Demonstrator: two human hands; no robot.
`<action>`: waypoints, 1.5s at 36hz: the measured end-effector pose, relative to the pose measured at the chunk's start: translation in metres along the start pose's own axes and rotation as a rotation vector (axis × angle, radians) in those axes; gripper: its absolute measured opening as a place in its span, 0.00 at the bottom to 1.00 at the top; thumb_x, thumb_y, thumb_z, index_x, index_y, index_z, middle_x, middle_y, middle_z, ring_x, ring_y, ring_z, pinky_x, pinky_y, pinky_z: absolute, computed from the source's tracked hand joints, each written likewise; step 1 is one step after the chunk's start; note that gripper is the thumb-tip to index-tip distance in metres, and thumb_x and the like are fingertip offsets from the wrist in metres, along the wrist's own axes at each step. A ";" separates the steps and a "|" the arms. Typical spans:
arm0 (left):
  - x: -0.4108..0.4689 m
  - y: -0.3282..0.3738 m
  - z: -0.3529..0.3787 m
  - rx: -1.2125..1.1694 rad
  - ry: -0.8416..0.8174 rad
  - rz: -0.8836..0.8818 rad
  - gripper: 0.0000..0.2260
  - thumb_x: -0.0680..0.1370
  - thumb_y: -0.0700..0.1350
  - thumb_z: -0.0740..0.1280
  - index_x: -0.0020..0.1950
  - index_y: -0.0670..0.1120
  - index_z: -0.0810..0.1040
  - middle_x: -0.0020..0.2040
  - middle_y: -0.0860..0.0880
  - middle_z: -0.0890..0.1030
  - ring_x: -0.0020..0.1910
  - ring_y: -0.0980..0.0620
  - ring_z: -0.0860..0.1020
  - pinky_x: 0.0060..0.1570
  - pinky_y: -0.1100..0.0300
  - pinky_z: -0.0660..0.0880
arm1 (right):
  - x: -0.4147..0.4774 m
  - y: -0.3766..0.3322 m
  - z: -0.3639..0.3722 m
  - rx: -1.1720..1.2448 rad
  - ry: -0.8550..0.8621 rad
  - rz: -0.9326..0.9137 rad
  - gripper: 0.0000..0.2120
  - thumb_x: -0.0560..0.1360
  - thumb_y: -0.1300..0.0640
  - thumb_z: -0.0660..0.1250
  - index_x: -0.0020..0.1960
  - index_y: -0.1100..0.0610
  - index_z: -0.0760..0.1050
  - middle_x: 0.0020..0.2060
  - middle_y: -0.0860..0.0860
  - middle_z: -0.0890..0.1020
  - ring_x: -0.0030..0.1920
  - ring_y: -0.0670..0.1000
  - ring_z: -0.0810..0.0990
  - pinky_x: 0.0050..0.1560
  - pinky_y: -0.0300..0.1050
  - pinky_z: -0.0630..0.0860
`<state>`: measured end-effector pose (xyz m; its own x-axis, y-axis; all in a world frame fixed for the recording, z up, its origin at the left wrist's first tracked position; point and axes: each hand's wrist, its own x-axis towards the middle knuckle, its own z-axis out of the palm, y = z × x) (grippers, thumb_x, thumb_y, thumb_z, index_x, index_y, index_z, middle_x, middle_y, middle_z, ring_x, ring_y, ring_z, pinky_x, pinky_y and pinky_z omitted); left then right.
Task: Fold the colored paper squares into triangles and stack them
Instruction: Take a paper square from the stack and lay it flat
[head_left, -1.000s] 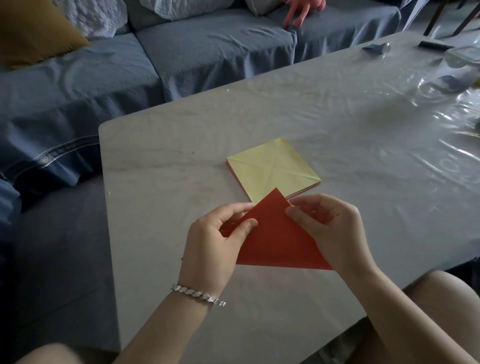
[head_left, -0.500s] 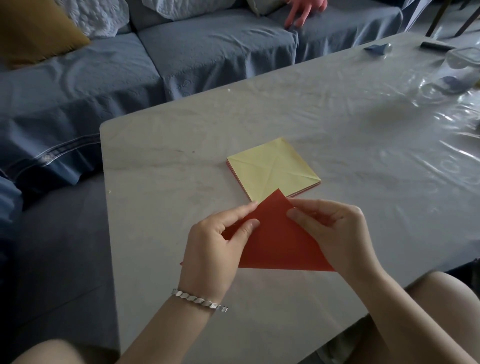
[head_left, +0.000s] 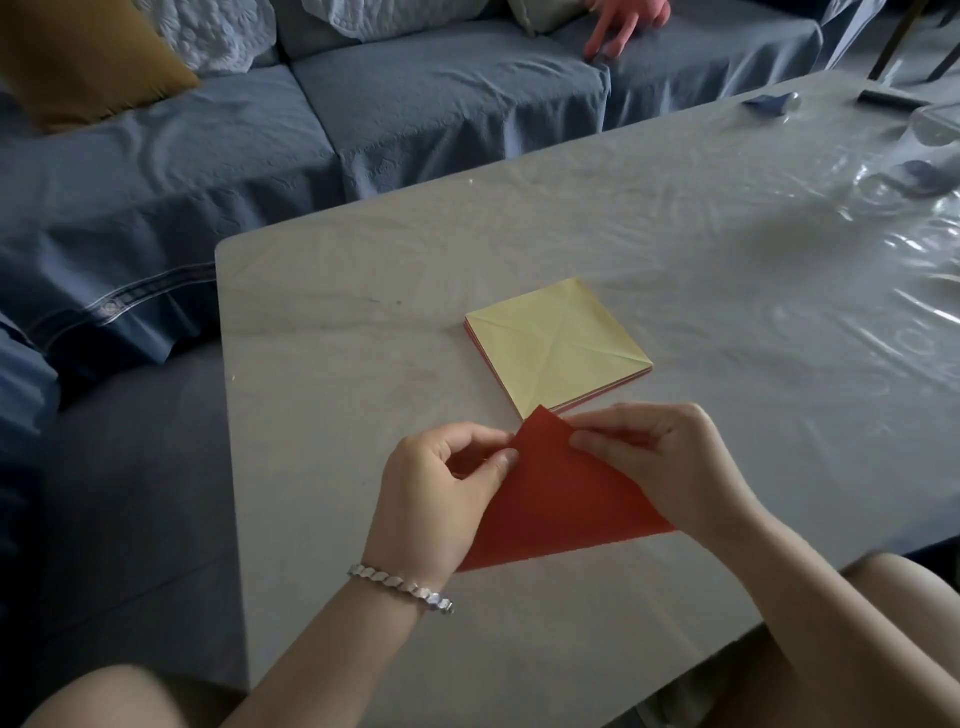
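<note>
A blue quilted sofa (head_left: 218, 171) is seen left of a pale table (head_left: 332, 374) under glossy film. The red paper triangle (head_left: 561, 499) is pinched at its peak between left hand (head_left: 441, 499) and right hand (head_left: 670, 462); just beyond the fingertips lies the creased yellow-topped stack (head_left: 556, 343).

Pale table (head_left: 332, 364), clear plastic cover. Paper stack (head_left: 558, 345), yellow sheet on top, lies mid-table. Well beyond the stack, far right: glass (head_left: 935, 130), small blue object (head_left: 769, 104).
</note>
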<state>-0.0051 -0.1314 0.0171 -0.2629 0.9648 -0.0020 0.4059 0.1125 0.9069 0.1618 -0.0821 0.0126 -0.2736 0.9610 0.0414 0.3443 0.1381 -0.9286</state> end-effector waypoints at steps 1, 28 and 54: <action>0.001 0.000 -0.001 -0.007 -0.014 -0.011 0.11 0.69 0.40 0.73 0.34 0.57 0.80 0.33 0.61 0.82 0.34 0.64 0.79 0.36 0.76 0.71 | 0.003 -0.001 -0.002 -0.028 -0.056 0.003 0.10 0.68 0.60 0.73 0.40 0.45 0.82 0.37 0.38 0.83 0.38 0.37 0.80 0.42 0.27 0.72; 0.015 -0.080 0.023 0.044 0.079 -0.454 0.10 0.68 0.39 0.73 0.30 0.50 0.78 0.29 0.54 0.79 0.31 0.55 0.77 0.33 0.68 0.71 | -0.030 0.077 0.052 -0.770 -0.315 -0.476 0.17 0.75 0.49 0.57 0.56 0.51 0.80 0.58 0.45 0.80 0.63 0.46 0.74 0.64 0.43 0.69; 0.016 -0.087 0.021 0.252 0.041 -0.359 0.07 0.70 0.41 0.72 0.33 0.51 0.79 0.33 0.56 0.80 0.37 0.53 0.79 0.39 0.62 0.73 | -0.003 0.109 0.038 -0.987 -0.008 -0.134 0.23 0.78 0.47 0.49 0.56 0.56 0.80 0.56 0.49 0.81 0.64 0.57 0.74 0.62 0.61 0.69</action>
<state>-0.0263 -0.1203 -0.0709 -0.4588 0.8444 -0.2765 0.4819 0.4979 0.7210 0.1665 -0.0787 -0.1029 -0.3694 0.9218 0.1177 0.9018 0.3862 -0.1941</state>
